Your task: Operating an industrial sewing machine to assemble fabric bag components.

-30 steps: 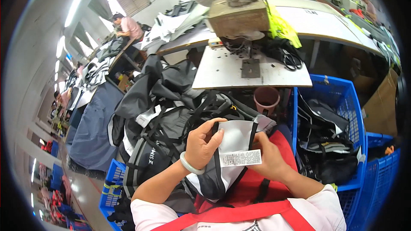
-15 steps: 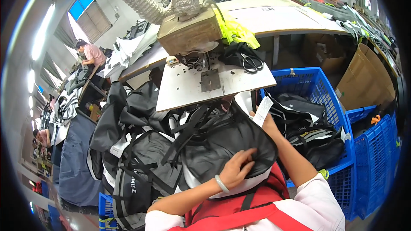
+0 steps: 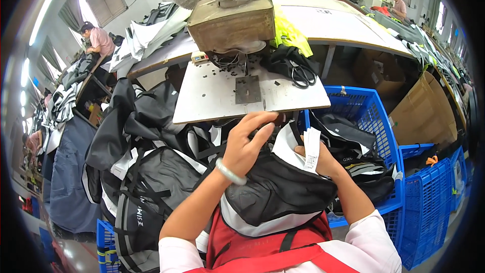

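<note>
A black mesh bag (image 3: 283,187) with white edging lies across my lap, over the red apron (image 3: 252,245). My right hand (image 3: 323,161) is closed on the far right edge of this bag, beside a white label (image 3: 312,152) that sticks up there. Above the bag's far left part, my left hand (image 3: 247,146) is raised with thumb and fingers apart, holding nothing. Its fingertips are close to the front edge of a small white work table (image 3: 212,103), which carries a dark metal plate (image 3: 247,90) and black scraps.
Black scissors (image 3: 303,75) rest on dark cloth at the table's right. Several black bags (image 3: 169,184) are heaped on my left. A blue crate (image 3: 376,121) on my right holds more bags. Above the table hangs a brown box (image 3: 230,23) with a ribbed duct. People work farther off.
My left hand has lifted off the bag and moved away from me, toward the table edge. My right hand stays on the bag's edge. The view has shifted slightly.
</note>
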The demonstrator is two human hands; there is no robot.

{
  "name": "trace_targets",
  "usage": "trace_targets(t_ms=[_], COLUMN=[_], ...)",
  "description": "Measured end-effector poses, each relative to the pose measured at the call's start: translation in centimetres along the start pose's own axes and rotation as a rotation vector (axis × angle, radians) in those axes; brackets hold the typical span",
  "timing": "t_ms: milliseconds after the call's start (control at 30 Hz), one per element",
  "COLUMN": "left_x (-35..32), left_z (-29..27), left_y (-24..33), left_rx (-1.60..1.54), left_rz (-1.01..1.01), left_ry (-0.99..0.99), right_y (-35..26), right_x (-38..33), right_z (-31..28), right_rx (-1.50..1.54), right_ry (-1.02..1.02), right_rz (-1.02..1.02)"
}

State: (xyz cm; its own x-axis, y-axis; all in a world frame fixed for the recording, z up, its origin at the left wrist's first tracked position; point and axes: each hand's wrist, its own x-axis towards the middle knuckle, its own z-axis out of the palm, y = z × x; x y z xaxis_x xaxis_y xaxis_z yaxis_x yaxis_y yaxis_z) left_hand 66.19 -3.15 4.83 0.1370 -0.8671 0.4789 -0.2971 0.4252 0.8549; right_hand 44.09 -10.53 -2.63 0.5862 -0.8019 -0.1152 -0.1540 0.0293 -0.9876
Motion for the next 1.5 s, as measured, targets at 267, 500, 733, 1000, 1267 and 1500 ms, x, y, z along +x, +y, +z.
trace_targets(t_ms=[267,500,733,1000,1267,1500], left_x=[2.7,2.5,5.8,8.1,9.7,11.6], left_z=[0.9,0.6,-0.6,1.0,0.7,0.3], left_y=[-3.9,-6.0,-7.6,-12.5,-15.1,-15.2], left_rx=[-0.308,-0.433,-0.430,-0.684,-0.657,-0.702], left_rz=[-0.264,-0.350,-0.563,-0.552,-0.520,-0.581], left_ry=[-0.361,-0.159,-0.306,0.139,0.351,0.437], right_y=[-1.6,-4.2,-3.7,-4.5,-4.3,-5.7], right_x=[0.4,2.2,8.4,16.3,21.6,22.9], right_z=[0.3,0.3,-1.9,-3.6,-2.3,-2.8], right_rx=[-0.188,-0.291,-0.186,-0.223,-0.285,-0.452], right_ry=[-0.012,-0.042,0.069,-0.075,-0.023,-0.071], right_rz=[0.117,-0.023,-0.303,-0.414,-0.287,-0.296])
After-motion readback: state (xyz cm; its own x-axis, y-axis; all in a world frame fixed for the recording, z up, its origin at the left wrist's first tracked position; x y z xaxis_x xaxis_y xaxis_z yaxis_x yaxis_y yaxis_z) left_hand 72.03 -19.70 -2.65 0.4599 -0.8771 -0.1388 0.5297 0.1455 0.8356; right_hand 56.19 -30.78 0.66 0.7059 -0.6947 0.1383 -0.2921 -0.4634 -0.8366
